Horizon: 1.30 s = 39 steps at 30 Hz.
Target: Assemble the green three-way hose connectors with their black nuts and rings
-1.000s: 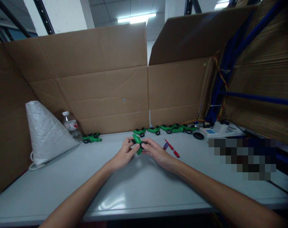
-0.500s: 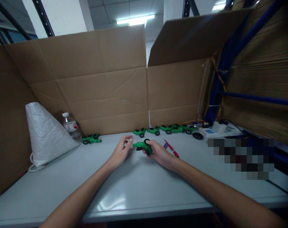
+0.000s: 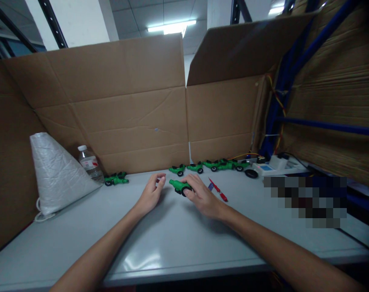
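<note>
Right hand (image 3: pixel 202 197): palm down on the table (image 3: pixel 178 239), fingers curled over the rear of a green toy car (image 3: pixel 178 186), gripping it; a black wheel shows just under the fingertips. The car lies near the middle of the table, nose pointing left toward the other hand.

Left hand (image 3: pixel 150 194): just left of the car, apart from it, holding nothing. Fingers loosely bent, thumb and forefinger a little open, heel of the hand resting on the table.

Pen (image 3: pixel 218 190): red, lying on the table just right of the right hand, slanted, with a small blue-and-red piece beside its upper end.

Row of cars (image 3: pixel 211 165): several more green toy cars with black wheels, lined up along the foot of the cardboard wall (image 3: pixel 135 109), behind both hands.

Single car (image 3: pixel 116 179): green, standing apart to the left, at the foot of the same wall.

Bottle (image 3: pixel 88 162): clear plastic, white cap, red-and-white label, upright at the back left.

White bag (image 3: pixel 55 172): cone-shaped, woven look, lying on its side in front of the bottle, touching or nearly touching it.

Loose wheel (image 3: pixel 250 173): black, flat on the table at the right end of the row.

White device (image 3: pixel 271 165): small, with a blue panel, at the far right, wires running up behind it.

Blue rack (image 3: pixel 324 123): to the right, cardboard stacked behind it.
</note>
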Each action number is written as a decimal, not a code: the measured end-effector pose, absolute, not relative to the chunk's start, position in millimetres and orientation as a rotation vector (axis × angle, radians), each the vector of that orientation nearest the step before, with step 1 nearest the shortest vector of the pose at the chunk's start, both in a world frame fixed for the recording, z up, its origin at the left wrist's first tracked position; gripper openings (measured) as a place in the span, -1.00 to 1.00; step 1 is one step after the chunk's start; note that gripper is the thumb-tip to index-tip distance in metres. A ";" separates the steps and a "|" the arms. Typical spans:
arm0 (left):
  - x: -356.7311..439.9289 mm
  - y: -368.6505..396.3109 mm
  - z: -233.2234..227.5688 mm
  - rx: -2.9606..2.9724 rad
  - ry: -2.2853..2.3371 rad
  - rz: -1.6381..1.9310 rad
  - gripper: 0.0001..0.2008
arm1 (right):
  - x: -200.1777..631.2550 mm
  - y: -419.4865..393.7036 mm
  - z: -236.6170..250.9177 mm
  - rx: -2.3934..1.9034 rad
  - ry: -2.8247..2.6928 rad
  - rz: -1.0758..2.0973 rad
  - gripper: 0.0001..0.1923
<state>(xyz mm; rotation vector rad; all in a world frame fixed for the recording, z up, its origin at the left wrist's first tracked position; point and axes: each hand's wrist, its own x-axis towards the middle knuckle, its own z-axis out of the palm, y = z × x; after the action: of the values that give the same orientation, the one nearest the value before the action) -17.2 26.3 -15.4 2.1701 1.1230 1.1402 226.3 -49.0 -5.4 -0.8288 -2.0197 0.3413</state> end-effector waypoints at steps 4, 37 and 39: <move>-17.5 27.2 -16.8 2.224 1.102 1.143 -0.53 | 225.7 -48.1 -6.6 -0.844 -2.041 0.321 -0.72; -6.0 -11.3 15.0 2.097 0.673 0.742 -0.61 | 220.7 -56.5 -13.2 -0.970 -2.248 0.466 -0.60; -5.1 -11.2 14.4 2.090 0.684 0.739 -0.63 | 220.2 -57.7 -11.7 -0.974 -2.259 0.447 -0.60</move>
<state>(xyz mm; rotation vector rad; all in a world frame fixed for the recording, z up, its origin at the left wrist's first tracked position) -5.1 -11.2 14.4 2.0903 0.6842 0.7394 220.2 -57.7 -11.7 -0.9738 -2.2595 0.4471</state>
